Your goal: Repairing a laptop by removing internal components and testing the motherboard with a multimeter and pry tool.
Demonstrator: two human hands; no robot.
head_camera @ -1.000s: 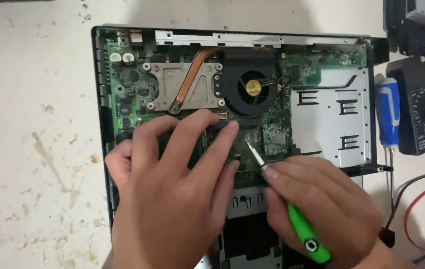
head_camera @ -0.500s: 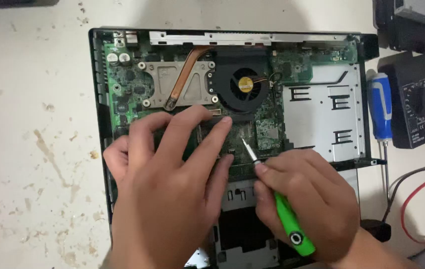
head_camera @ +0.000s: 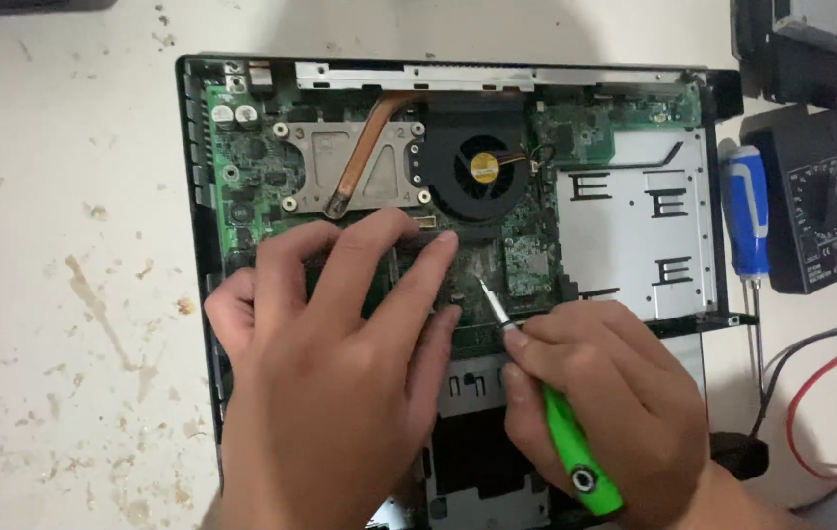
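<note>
An opened laptop base (head_camera: 201,196) lies on a pale table, its green circuit board (head_camera: 261,167) exposed with a copper heat pipe (head_camera: 365,147) and a black fan (head_camera: 482,169). My left hand (head_camera: 335,363) rests flat on the board's lower middle, fingers spread over a component that it hides. My right hand (head_camera: 605,402) grips a green-handled screwdriver (head_camera: 571,451), whose metal tip (head_camera: 489,299) points at the board just right of my left fingertips. A silver metal plate (head_camera: 634,226) covers the right part of the base.
A blue-handled screwdriver (head_camera: 744,211) lies right of the laptop, beside a black multimeter (head_camera: 811,201) with red and black leads (head_camera: 831,383) trailing down the right edge. A dark device (head_camera: 821,44) sits at the top right. The tabletop (head_camera: 65,294) is stained.
The view has shifted slightly. My right hand with the green screwdriver has edged left, closer to my left fingertips. My left hand stays pressed on the board.
</note>
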